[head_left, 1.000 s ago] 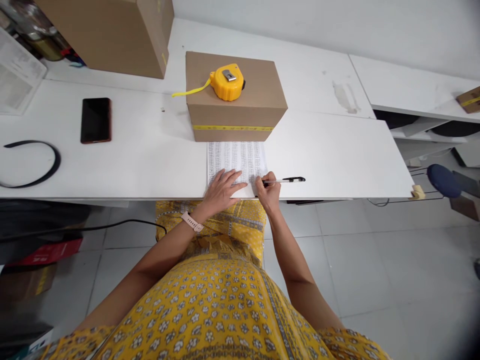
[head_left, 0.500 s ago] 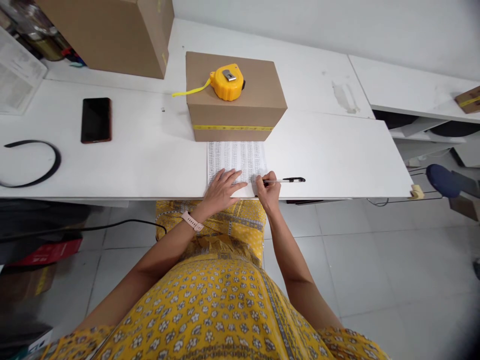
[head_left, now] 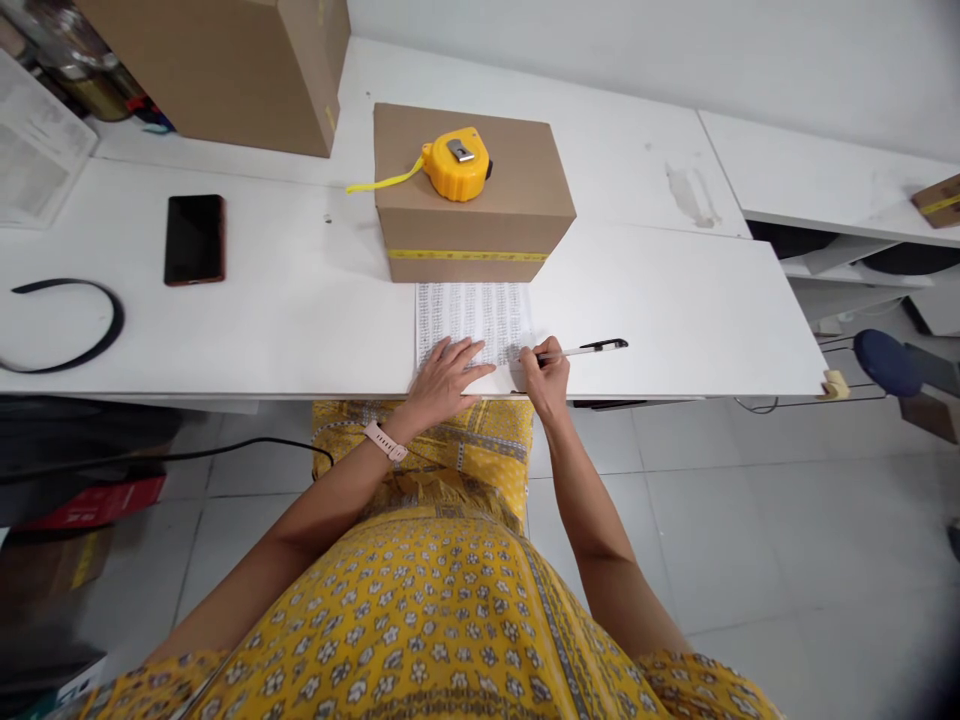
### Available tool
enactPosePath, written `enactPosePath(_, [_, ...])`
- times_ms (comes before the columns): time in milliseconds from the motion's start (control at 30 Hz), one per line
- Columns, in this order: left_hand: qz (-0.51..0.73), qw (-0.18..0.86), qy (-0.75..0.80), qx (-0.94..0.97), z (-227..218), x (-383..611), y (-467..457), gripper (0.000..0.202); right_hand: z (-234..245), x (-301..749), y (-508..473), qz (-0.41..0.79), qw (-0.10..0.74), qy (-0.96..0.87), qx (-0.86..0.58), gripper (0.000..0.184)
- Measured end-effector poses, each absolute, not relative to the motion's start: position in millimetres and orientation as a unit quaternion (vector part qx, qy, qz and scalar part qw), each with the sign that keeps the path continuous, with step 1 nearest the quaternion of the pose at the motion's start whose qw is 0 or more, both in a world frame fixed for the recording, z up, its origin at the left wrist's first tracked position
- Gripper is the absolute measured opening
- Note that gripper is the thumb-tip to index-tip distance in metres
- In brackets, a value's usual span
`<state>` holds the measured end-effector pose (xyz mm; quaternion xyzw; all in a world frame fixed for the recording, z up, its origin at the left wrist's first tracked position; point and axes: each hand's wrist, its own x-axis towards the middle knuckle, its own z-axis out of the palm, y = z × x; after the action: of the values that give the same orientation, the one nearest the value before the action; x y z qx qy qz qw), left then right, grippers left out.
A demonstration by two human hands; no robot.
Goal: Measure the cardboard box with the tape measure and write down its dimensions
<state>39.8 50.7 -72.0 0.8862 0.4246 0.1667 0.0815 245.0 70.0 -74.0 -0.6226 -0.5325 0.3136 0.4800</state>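
A sheet of paper [head_left: 472, 312] covered in columns of small writing lies at the table's front edge, its far end meeting the base of a cardboard box [head_left: 480, 236]. My left hand [head_left: 448, 380] rests flat on the sheet with fingers spread. Held in my right hand [head_left: 547, 378] is a pen [head_left: 592, 348] with a black cap end pointing right; its tip is by the sheet's lower right part. On top of the box sits a yellow tape measure [head_left: 457, 165] with a yellow strap hanging left.
To the left on the white table [head_left: 277, 310] are a dark phone [head_left: 195, 240] and a black headband-like arc [head_left: 112, 325]. A larger cardboard box [head_left: 232, 80] stands at the back left. A small taped box [head_left: 939, 200] is at the far right.
My right hand has shifted slightly to the right with the pen, whose back end now sits a little higher. My left hand stays in place on the paper.
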Motion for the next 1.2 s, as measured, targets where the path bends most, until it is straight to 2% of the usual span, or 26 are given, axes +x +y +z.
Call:
enactPosePath(233, [0.161, 0.083, 0.428, 0.886, -72.2, 39.8, 50.9, 0.054, -75.2, 245.0, 69.1, 0.297, 0.466, -0.572, -0.606, 0.032])
enactPosePath(1200, [0.154, 0.098, 0.432, 0.883, -69.0, 40.4, 50.5, 0.054, -78.6, 246.2, 69.4, 0.290, 0.461, -0.573, -0.613, 0.029])
